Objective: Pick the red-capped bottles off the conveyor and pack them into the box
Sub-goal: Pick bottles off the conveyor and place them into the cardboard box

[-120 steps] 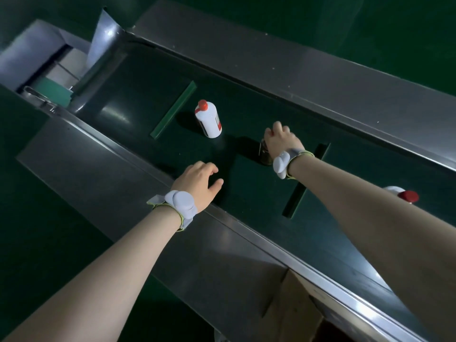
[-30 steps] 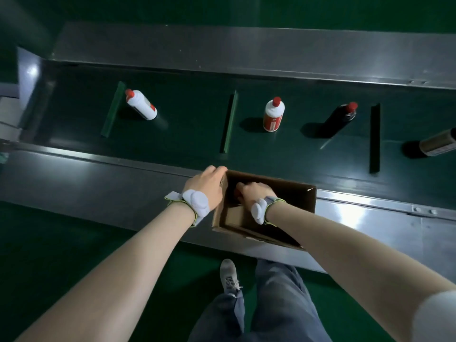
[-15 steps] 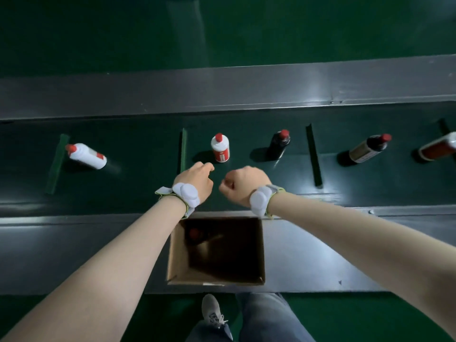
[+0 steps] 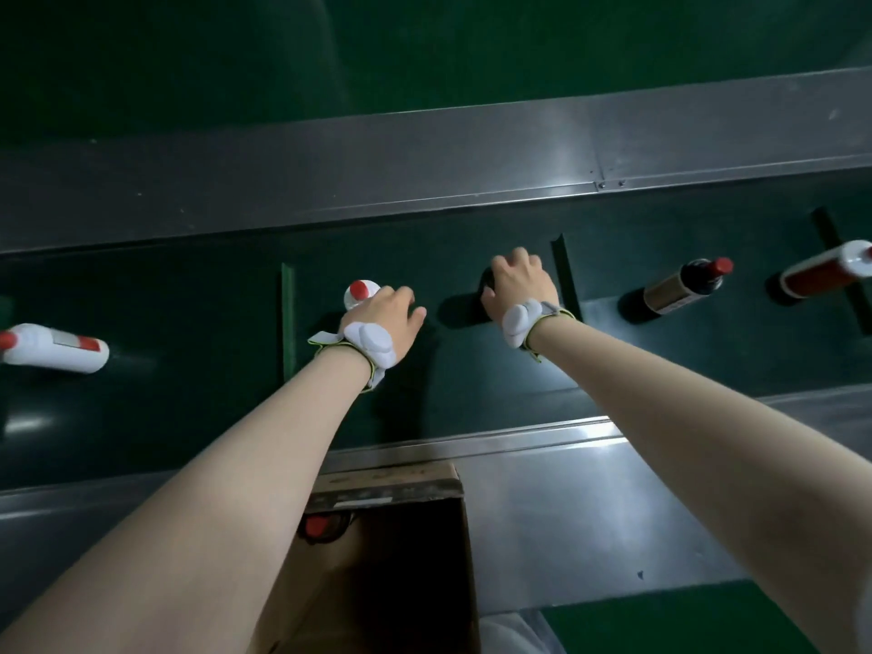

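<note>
Conveyor (image 4: 472,384): dark green belt, steel rails, raised cleats | on belt: white bottle (image 4: 56,347) lying far left; white bottle (image 4: 359,295) standing at centre; dark bottle (image 4: 679,290) and red-labelled bottle (image 4: 821,276) lying right | box (image 4: 391,483) against near rail

This is a factory packing line. A dark green conveyor belt (image 4: 188,370) with raised green cross cleats (image 4: 287,318) runs between long brushed stainless-steel side rails (image 4: 424,162), one joined with small screws. Red-capped bottles ride the belt: a white bottle lying on its side (image 4: 56,347) and a dark glass bottle with a label (image 4: 679,290). An open brown cardboard box (image 4: 401,483) sits at the near rail. The floor (image 4: 188,49) is painted green.
</note>
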Motion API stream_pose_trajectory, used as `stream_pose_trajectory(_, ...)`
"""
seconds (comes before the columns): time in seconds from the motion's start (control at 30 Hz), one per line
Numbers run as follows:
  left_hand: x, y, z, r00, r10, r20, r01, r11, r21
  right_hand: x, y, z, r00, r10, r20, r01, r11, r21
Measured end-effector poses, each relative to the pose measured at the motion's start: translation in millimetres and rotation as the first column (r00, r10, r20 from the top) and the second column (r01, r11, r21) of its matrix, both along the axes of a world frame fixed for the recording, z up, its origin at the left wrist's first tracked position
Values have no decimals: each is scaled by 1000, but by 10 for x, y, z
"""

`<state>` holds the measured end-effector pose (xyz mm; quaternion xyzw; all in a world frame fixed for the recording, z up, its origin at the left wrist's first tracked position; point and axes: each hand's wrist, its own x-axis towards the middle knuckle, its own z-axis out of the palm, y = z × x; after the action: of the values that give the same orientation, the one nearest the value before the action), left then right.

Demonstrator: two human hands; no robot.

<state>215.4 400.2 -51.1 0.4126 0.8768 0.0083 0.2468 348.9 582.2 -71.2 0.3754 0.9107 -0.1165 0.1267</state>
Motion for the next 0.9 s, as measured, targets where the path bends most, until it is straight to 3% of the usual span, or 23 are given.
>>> stream_pose_trajectory(0.17, 22, -201, -181, 1000, 0, 17, -1, 999, 33, -139, 216, -385, 984, 32, 177, -18, 997, -76)
stream_pose_trajectory(0.53, -4, -783, 17, 1000, 30, -4, -30, 997, 65, 37, 20, -333, 987, 51, 152, -43, 997, -57)
stream_pose_trajectory(0.73, 181, -1073, 594, 999, -11, -32, 14, 993, 119, 316, -404, 427, 955, 292, 57, -292, 956, -9)
stream_pose_trajectory(0.9, 469, -1483, 1270, 987, -109, -115, 127, 977, 171, 613, -1060, 1465, 930, 364, -59, -359, 930, 77)
